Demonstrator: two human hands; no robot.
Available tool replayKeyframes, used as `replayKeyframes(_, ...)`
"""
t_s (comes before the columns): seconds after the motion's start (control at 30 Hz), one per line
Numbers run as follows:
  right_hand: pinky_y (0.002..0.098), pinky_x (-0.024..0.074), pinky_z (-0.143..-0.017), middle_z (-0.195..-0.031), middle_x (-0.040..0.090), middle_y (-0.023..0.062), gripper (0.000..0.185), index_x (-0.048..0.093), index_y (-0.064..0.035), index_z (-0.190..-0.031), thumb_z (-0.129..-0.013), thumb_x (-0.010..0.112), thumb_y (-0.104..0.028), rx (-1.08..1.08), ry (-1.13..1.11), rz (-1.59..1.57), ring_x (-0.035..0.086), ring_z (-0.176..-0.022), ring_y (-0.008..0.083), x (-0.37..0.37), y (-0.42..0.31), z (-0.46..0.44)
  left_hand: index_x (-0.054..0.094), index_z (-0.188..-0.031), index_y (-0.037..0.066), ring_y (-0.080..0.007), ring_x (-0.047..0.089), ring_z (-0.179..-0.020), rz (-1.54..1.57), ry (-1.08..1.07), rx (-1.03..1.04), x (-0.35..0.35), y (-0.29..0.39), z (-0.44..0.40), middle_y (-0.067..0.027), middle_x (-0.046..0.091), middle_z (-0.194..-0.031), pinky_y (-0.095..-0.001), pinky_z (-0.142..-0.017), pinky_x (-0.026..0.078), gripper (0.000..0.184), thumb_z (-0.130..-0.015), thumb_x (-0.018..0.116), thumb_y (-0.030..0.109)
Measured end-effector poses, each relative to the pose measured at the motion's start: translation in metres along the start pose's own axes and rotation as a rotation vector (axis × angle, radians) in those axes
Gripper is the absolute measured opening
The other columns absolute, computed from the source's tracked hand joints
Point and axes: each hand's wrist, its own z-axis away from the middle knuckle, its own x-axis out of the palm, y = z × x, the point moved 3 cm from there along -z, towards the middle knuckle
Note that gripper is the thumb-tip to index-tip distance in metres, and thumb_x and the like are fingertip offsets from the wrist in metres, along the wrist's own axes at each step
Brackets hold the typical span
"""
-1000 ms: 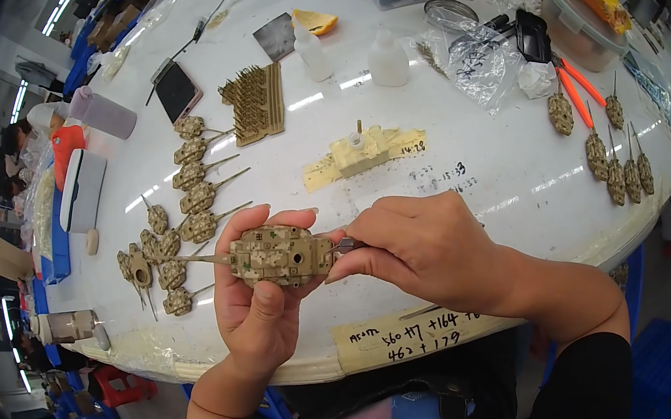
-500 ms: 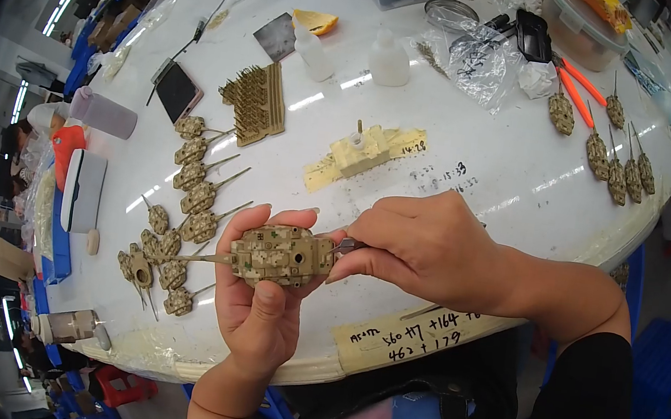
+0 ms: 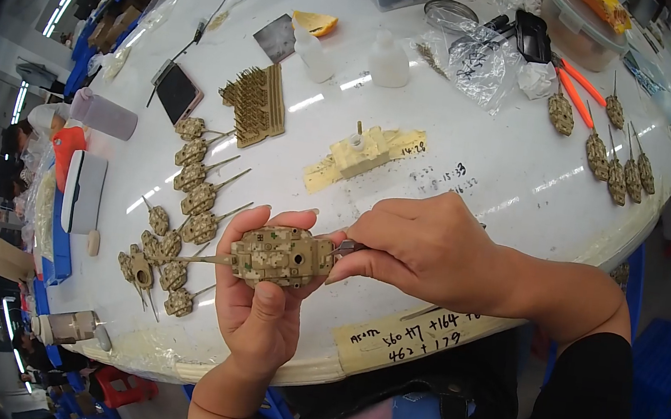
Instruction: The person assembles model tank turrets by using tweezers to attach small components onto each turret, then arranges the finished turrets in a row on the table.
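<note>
My left hand (image 3: 262, 318) is closed around a model tank turret (image 3: 279, 255) in digital camouflage, its long barrel pointing left. A round dark hole shows in the turret's top. At the turret's right end my right hand (image 3: 423, 245) pinches dark metal tweezers (image 3: 350, 247), their tips against or right beside the turret; most of the tool is hidden in the fingers. Left of my hands, more camouflaged turrets (image 3: 201, 198) lie in a row and a cluster. Behind stands a yellow taped block (image 3: 361, 152) with an upright peg.
A tan sprue (image 3: 258, 106) of small parts lies near a phone (image 3: 178, 93). White dropper bottles (image 3: 389, 59) stand at the back. Orange-handled pliers (image 3: 578, 90) and several turrets (image 3: 618, 173) lie at right. Handwritten tape (image 3: 420, 337) marks the near edge.
</note>
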Motion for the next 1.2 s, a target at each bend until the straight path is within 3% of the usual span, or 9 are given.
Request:
replayKeyframes(0.27, 0.0228, 0.0336, -0.04, -0.059, 0.053, 0.0013, 0.017, 0.059, -0.0044, -0.073, -0.069, 0.07, -0.017, -0.013, 0.009, 0.045, 0.039, -0.042, 0.0118, -0.005, 0.001, -0.004, 0.019, -0.128, 0.007, -0.0374, 0.047, -0.107, 0.042, 0.052, -0.019, -0.001, 0.0, -0.002, -0.0215, 0.037, -0.122, -0.0419, -0.089, 0.044, 0.059, -0.084, 0.053, 0.027)
replayKeyframes(0.5, 0.0214, 0.0336, -0.044, -0.059, 0.054, 0.0016, 0.017, 0.056, -0.002, -0.066, -0.071, 0.068, -0.014, 0.049, 0.306, 0.113, 0.039, -0.046, 0.0103, -0.054, 0.014, -0.02, 0.02, -0.129, 0.002, -0.0318, 0.053, -0.099, 0.111, 0.12, -0.102, 0.001, 0.003, -0.003, -0.0198, 0.041, -0.117, -0.0293, -0.076, 0.052, 0.054, -0.088, 0.047, 0.025)
replayKeyframes(0.63, 0.025, 0.0374, -0.047, -0.061, 0.056, 0.0037, 0.018, 0.057, -0.0025, -0.07, -0.075, 0.063, -0.018, 0.156, 0.305, 0.258, 0.045, -0.049, 0.0146, -0.072, 0.027, -0.022, 0.022, -0.128, 0.001, -0.0291, 0.055, -0.094, 0.137, 0.113, -0.152, 0.005, 0.001, -0.002, -0.0194, 0.043, -0.114, -0.0275, -0.072, 0.053, 0.05, -0.089, 0.043, 0.023)
replayKeyframes(0.8, 0.0312, 0.0412, -0.049, -0.064, 0.059, 0.0068, 0.017, 0.058, -0.0043, -0.066, -0.077, 0.057, -0.018, 0.402, 0.191, 0.536, 0.053, -0.054, 0.0234, -0.073, 0.071, -0.02, 0.017, -0.132, 0.002, -0.0268, 0.054, -0.094, 0.161, 0.004, -0.224, -0.002, -0.001, -0.001, -0.0195, 0.042, -0.117, -0.0272, -0.073, 0.053, 0.049, -0.092, 0.036, 0.022)
replayKeyframes(0.93, 0.0355, 0.0433, -0.057, -0.07, 0.06, 0.0085, 0.016, 0.059, -0.0041, -0.078, -0.081, 0.051, -0.017, 0.576, -0.1, 0.607, 0.056, -0.065, 0.0274, -0.075, 0.096, -0.015, 0.016, -0.133, 0.003, -0.0265, 0.053, -0.095, 0.198, -0.018, -0.277, -0.007, -0.003, -0.001, -0.0198, 0.042, -0.116, -0.0274, -0.07, 0.054, 0.048, -0.092, 0.034, 0.021)
replayKeyframes(1.2, 0.0357, 0.0437, -0.058, -0.07, 0.06, 0.0094, 0.012, 0.059, -0.0033, -0.073, -0.077, 0.053, -0.013, 0.622, -0.128, 0.701, 0.055, -0.065, 0.0276, -0.075, 0.118, -0.013, 0.015, -0.133, 0.003, -0.0259, 0.053, -0.095, 0.204, -0.024, -0.326, -0.017, -0.006, -0.003, -0.0197, 0.041, -0.116, -0.0269, -0.069, 0.055, 0.048, -0.092, 0.033, 0.02)
